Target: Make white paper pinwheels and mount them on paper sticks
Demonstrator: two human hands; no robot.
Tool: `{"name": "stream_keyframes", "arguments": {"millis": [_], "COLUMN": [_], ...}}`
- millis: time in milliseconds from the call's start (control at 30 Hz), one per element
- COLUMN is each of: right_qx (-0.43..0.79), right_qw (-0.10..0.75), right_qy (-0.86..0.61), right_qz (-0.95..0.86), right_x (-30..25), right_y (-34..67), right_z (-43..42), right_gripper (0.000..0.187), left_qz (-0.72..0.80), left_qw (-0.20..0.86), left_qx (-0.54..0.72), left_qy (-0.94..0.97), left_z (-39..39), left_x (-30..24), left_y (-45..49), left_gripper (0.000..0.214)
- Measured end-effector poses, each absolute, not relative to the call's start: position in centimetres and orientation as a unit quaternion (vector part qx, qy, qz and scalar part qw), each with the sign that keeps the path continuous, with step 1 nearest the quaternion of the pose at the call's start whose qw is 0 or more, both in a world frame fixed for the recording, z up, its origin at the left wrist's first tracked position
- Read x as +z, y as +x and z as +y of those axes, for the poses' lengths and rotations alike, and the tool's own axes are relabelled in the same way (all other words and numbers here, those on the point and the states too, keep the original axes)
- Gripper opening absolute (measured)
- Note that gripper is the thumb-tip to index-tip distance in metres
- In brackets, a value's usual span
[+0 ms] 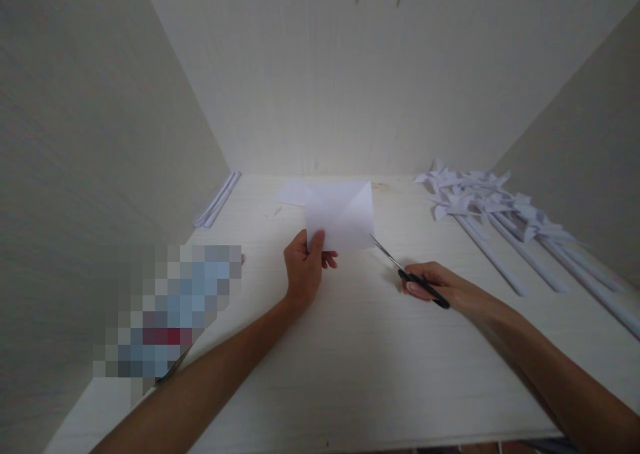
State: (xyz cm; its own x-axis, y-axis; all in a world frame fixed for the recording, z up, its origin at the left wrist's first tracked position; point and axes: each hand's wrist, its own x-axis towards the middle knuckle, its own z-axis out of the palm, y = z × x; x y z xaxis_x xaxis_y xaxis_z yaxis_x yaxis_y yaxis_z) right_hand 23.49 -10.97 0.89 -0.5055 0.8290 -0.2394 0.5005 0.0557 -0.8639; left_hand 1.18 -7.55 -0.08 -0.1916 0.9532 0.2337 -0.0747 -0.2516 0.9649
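Note:
A creased square sheet of white paper (343, 214) is held up over the table by my left hand (306, 264), thumb in front and fingers behind its lower left corner. Diagonal fold lines run across the sheet. In my right hand (425, 281) is a pair of scissors (387, 254) with black handles. The blades point up and left, and their tip is at the sheet's lower right corner. Whether the blades touch the paper I cannot tell. Behind the held sheet, another piece of white paper (293, 193) lies on the table.
At the right lie several white paper pinwheels (470, 197) on rolled paper sticks (493, 257). Rolled paper sticks (217, 201) rest at the back left. A pixelated, blurred object (185, 307) is on the left. Walls enclose the white table (340, 374) on three sides.

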Motion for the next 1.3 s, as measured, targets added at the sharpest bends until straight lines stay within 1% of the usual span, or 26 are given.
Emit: {"name": "stream_keyframes", "arguments": {"millis": [1167, 1300], "right_qx": [0.491, 0.495], "right_qw": [0.137, 0.144], "right_qy": [-0.492, -0.489], "right_qz": [-0.706, -0.703], "right_x": [1.64, 1.32], "right_y": [23.02, 23.13], "right_z": [-11.21, -11.18], "right_gripper": [0.044, 0.043], "left_qz": [0.449, 0.458], "left_qw": [0.424, 0.425], "left_qx": [0.616, 0.612], "left_qy": [0.489, 0.485], "left_z": [-7.55, -7.58], "left_x": [-0.08, 0.04], "left_y": [1.33, 1.38], "left_gripper": [0.028, 0.029]}}
